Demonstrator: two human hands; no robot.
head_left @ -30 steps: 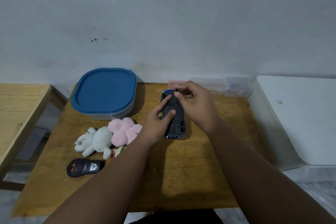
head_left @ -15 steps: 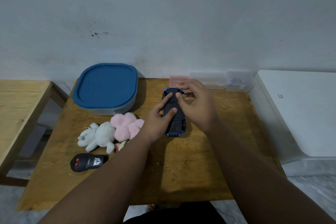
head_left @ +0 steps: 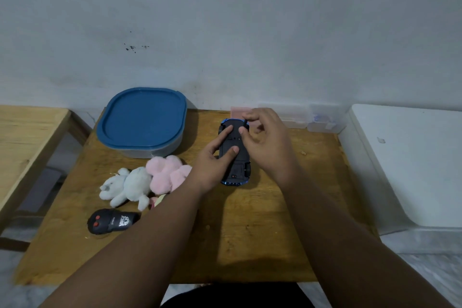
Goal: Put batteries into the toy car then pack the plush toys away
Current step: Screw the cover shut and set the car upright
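The blue toy car [head_left: 237, 170] lies upside down on the wooden table [head_left: 250, 245], its black underside facing up. My left hand [head_left: 212, 165] grips it from the left, with thumb and fingers pressed on the underside. My right hand [head_left: 267, 142] hovers over the car's far end and pinches a thin dark stick-like tool [head_left: 245, 123] whose tip points at the underside. A white plush bunny [head_left: 127, 185] and a pink plush toy [head_left: 167, 170] lie side by side left of the car. No batteries are visible.
A grey container with a blue lid [head_left: 142, 120] stands shut at the back left. A black remote control [head_left: 110, 221] lies near the front left. Clear plastic boxes [head_left: 322, 117] and a pink box [head_left: 237, 111] line the wall. A white surface [head_left: 412, 157] borders the right, another wooden table [head_left: 25, 137] the left.
My right hand has opened its lower fingers and shifted a little right, still pinching the thin tool over the car's far end. My left hand stays on the car.
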